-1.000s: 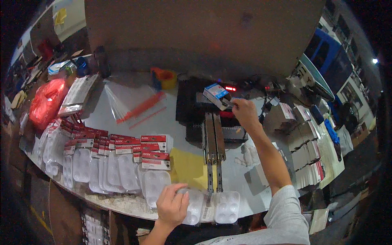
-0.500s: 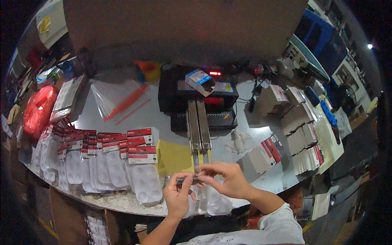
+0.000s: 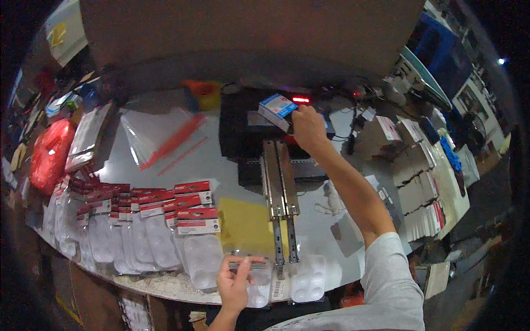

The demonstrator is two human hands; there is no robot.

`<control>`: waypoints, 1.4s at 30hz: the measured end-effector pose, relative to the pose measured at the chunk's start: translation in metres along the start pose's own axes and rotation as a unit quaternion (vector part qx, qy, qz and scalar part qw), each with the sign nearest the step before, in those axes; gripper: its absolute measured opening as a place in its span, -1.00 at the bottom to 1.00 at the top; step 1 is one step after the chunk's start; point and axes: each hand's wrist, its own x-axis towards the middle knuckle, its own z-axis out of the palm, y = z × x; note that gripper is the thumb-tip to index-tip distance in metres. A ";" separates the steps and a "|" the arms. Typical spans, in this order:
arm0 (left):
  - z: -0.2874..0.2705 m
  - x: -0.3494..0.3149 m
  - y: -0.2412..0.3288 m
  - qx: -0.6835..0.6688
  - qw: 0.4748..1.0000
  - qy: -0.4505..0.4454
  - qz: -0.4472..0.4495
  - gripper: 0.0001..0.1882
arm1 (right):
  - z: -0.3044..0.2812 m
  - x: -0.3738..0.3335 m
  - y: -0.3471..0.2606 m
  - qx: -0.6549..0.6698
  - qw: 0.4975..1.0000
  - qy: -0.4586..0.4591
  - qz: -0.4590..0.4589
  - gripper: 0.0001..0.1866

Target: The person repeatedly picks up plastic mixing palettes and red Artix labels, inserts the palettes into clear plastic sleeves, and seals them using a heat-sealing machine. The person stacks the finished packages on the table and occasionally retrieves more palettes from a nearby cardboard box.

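Left hand [image 3: 234, 282] pinches thin metallic strips [image 3: 257, 266] above a white plastic palette [image 3: 259, 295] while the right hand [image 3: 309, 128], fingers curled, hold impossible to tell, meets the blue-and-white carton [image 3: 277, 109] atop the black machine [image 3: 234, 135], apparently fetching more, which calls for a precise pinch
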 end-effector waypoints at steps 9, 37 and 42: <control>0.009 -0.012 0.010 -0.055 0.998 -0.012 0.024 -0.85 | -0.151 -0.131 -0.043 0.321 0.942 -0.064 0.073 -0.82; 0.015 -0.018 0.010 -0.120 0.972 -0.170 -0.109 -0.62 | -0.137 -0.222 -0.082 0.242 0.967 -0.018 -0.077 -0.60; 0.014 -0.015 0.011 -0.169 0.968 -0.123 -0.141 -0.71 | -0.158 -0.217 -0.090 0.387 0.920 -0.059 -0.021 -0.56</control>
